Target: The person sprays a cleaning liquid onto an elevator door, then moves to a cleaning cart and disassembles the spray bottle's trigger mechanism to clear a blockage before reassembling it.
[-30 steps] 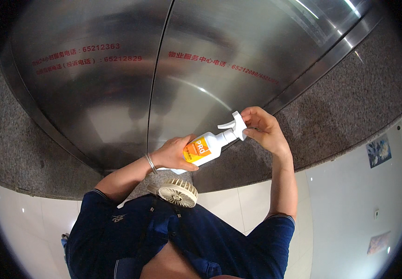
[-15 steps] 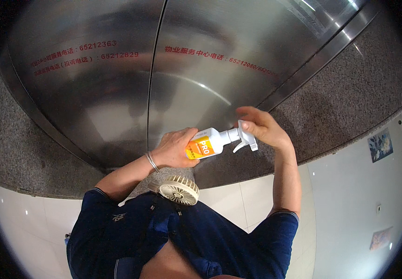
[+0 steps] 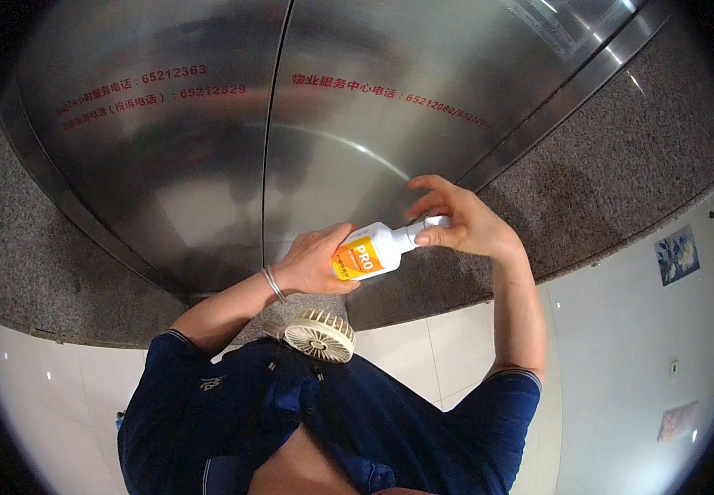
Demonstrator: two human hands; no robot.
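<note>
A: At the centre, what?

B: A white spray bottle (image 3: 368, 252) with an orange-and-yellow label, held in mid-air before the chest, leaning well over, neck toward the right and slightly upward in view.

A: Held how?

B: By the left hand (image 3: 316, 262), wrapped firmly around the lower body, base hidden behind the palm. At the other end, the right hand (image 3: 474, 229), with the thumb across the white spray head (image 3: 437, 221) and the fingers parted and loosely curved beyond. (Impossible to tell whether gripping or merely touching there; trigger hidden too.)

A: And close by?

B: On the left wrist, a silvery bracelet (image 3: 274, 285). Below the bottle, against the chest, a small cream-coloured round fan (image 3: 320, 340), over a dark blue short-sleeved shirt (image 3: 431, 412).

A: Farther out?

B: Beyond the hands, brushed-metal double doors (image 3: 171, 157) with a dark centre seam and red printed lettering. Around the doors, a speckled grey-brown stone surround (image 3: 621, 157). Behind the body, pale floor tiles (image 3: 398, 351). Toward the far right, a pale wall (image 3: 613, 346) with two small pictures (image 3: 677, 256), one floral.
</note>
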